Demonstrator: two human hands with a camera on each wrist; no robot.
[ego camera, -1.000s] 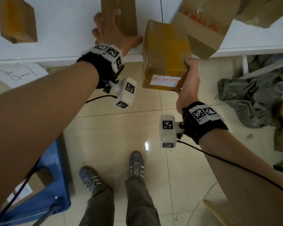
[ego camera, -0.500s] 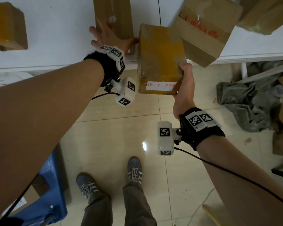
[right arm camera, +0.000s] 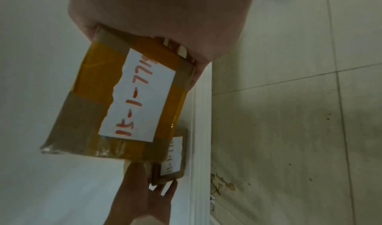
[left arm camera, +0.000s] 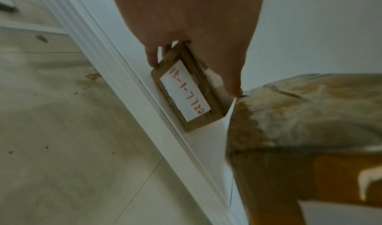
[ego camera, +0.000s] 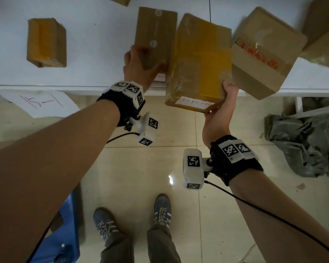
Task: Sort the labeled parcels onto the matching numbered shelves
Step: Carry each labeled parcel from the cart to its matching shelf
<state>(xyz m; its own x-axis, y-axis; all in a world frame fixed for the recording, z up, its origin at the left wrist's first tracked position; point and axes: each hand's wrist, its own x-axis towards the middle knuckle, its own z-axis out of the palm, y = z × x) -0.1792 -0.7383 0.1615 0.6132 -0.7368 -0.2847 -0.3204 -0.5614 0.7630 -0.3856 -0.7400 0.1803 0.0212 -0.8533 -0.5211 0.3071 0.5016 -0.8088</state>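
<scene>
A yellow-taped parcel (ego camera: 199,59) with a white label in red writing (ego camera: 196,104) lies tilted over the front edge of the white shelf (ego camera: 95,59). My right hand (ego camera: 220,103) holds its near end from below, thumb up its right side. The same label (right arm camera: 138,96) fills the right wrist view under my right hand (right arm camera: 157,24). To its left a flat brown parcel (ego camera: 156,31) lies on the shelf. My left hand (ego camera: 142,61) grips its near end. In the left wrist view, my left hand (left arm camera: 192,68) spans that parcel's labeled end (left arm camera: 186,89), finger and thumb on either side.
On the shelf are a small taped parcel (ego camera: 46,42) at left, a brown box with red print (ego camera: 264,54) touching the held parcel's right side, and another box (ego camera: 323,31) at far right. A paper sign (ego camera: 38,103) hangs at the shelf front. A blue bin (ego camera: 65,234) and grey cloth (ego camera: 302,145) lie on the floor.
My right hand has carried the yellow-taped parcel forward over the shelf edge, close against the flat brown parcel. My left hand has stayed on the flat parcel, nearer its front end.
</scene>
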